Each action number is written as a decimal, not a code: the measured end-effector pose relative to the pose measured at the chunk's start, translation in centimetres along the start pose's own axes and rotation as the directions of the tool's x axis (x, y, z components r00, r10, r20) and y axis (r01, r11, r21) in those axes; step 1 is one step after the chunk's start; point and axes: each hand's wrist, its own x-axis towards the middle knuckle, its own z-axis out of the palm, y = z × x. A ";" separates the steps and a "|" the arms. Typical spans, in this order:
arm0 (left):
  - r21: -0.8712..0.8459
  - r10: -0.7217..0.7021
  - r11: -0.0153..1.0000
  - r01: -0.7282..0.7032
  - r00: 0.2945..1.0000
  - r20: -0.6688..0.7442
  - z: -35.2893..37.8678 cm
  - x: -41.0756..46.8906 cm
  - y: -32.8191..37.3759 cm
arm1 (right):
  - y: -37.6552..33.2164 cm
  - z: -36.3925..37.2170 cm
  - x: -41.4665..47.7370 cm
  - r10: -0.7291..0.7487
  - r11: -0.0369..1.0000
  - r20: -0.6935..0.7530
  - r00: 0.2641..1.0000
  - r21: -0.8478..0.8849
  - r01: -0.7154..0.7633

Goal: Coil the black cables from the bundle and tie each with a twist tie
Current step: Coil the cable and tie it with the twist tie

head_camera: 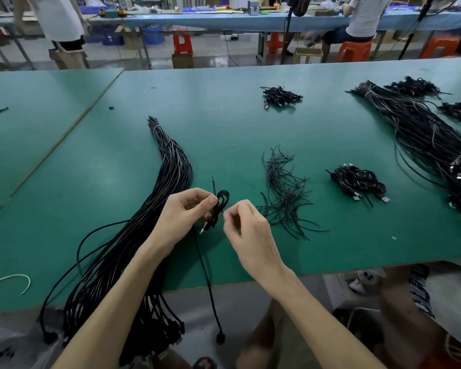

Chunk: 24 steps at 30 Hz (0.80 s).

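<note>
A short curved length of white cord (pixel 11 282) lies at the left end of the green table (pixel 224 129). Next to it the bundle of black cables (pixel 157 195) sweeps in a long, glossy curve from a banded tip far back on the table, toward the person and off the near edge, where its plug ends hang.

The left hand (pixel 184 217) reaches in over the bundle, forearm slanting up from the lower left and palm turned inward. Its thumb and curled fingers grip a small coil (pixel 220 207) of one black cable, a narrow oval of several loops held just above the table. A thin strand pokes up beside the coil. The cable's free tail drops from it, runs over the table edge and ends in a dark plug (pixel 220 338).

The right hand (pixel 246 230) comes from the lower right with its back to the camera and its fingers curled. Thumb and forefinger close narrowly at the coil's waist; whether a tie lies between them is too small to tell.

Farther right, a loose heap of thin, wiry twist ties (pixel 285 193) lies near the right hand, then a pile of tied coils (pixel 357 182) with metal plugs showing. A second long bundle (pixel 415 134) lies at the right end.
</note>
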 end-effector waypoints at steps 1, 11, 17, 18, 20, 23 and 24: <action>-0.008 -0.013 1.000 0.013 1.000 0.009 -0.1 0.0 -0.1 | 0.2 0.0 0.1 0.032 0.999 -0.004 0.999 0.016 -0.032; 0.046 -0.010 0.999 0.008 0.998 0.055 -0.2 0.0 -0.6 | 0.6 0.3 0.2 0.081 0.996 0.013 0.997 0.045 -0.082; 0.011 -0.070 0.998 0.069 0.995 0.068 -0.2 -0.2 -0.2 | 0.6 0.3 0.3 0.140 0.989 -0.020 0.990 0.046 -0.139; -0.001 -0.082 0.997 0.082 0.994 0.076 -0.2 -0.2 -0.1 | 0.6 0.3 0.3 0.134 0.991 -0.030 0.991 0.030 -0.133; 0.000 -0.085 0.996 0.085 0.991 0.107 -0.1 -0.4 0.1 | 0.6 0.4 0.2 0.133 0.991 -0.045 0.990 0.015 -0.133; 0.055 -0.057 0.997 0.050 0.988 0.145 0.0 -0.6 0.2 | 0.7 0.2 0.5 0.220 0.973 -0.056 0.974 0.077 -0.216; 0.064 -0.053 0.997 0.044 0.988 0.148 0.1 -0.6 0.2 | 0.8 0.2 0.6 0.237 0.969 -0.046 0.970 0.087 -0.233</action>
